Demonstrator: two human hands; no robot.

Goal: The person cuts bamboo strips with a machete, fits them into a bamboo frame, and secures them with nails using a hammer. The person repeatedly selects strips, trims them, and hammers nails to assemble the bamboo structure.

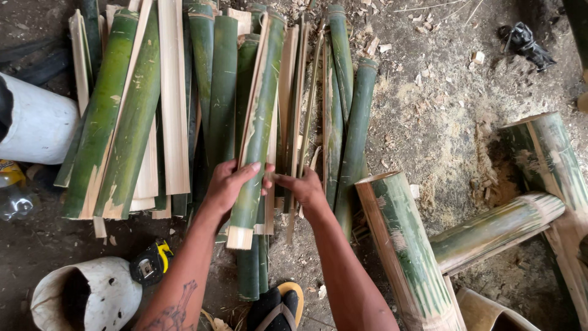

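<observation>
Green bamboo slats (153, 104) lie side by side on the dirt floor (441, 104), long pieces split down the middle. Some show their pale inner side.

Seen from the head camera, both hands are on one split bamboo piece (260, 116) in the middle of the pile. This piece lies on top of the others, with its cut pale end close to the person. The left hand (229, 184) wraps over its left edge, fingers (248, 170) curled around it. The right hand (303, 187) is at its right edge, fingers bent and pinching the side of the piece.

Two thick round bamboo logs (407, 245) lie to the right, near more logs by the edge. Sawdust and chips cover the ground there. A white bucket (37, 125) lies on its side at the left. Another white bucket (92, 294) is near the bottom, with a yellow and black tape measure (150, 263) just beside it. A foot in a sandal (278, 306) shows at the bottom.
</observation>
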